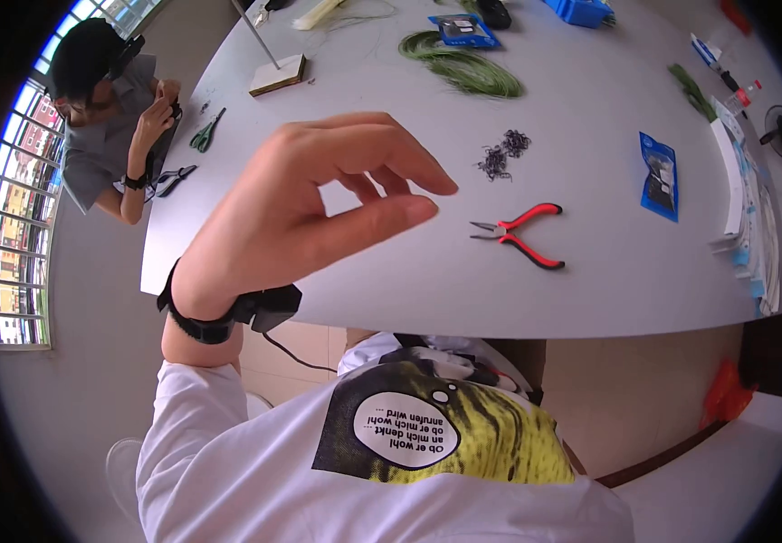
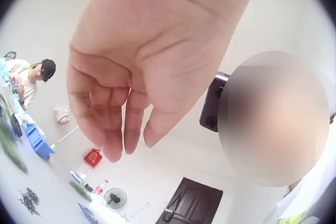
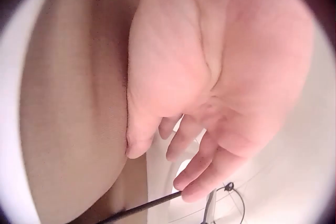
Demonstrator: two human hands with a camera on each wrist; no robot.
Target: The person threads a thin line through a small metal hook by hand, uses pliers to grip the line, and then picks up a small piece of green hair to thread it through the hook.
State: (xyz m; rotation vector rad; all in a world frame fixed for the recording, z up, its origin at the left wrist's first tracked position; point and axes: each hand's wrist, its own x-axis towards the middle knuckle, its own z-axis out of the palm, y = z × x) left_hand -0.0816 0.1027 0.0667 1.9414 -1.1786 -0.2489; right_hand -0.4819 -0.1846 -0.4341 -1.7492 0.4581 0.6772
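Left grip (image 1: pixel 273 208) relaxed above the white table (image 1: pixel 391 290), near red-handled pliers (image 1: pixel 505 231); right grip (image 3: pixel 223 71) loosely released.

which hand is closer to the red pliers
Left. The left hand is raised, left of the red pliers in the head view; the right hand is outside that view, its wrist camera showing no pliers.

Pliers (image 1: pixel 502 230): metal head, smooth plastic-looking grips (image 1: pixel 529 216). Tabletop (image 1: pixel 391 290) smooth, satin. Stand base (image 1: pixel 278 74) wood. Shirt (image 1: pixel 246 462) matt cloth.
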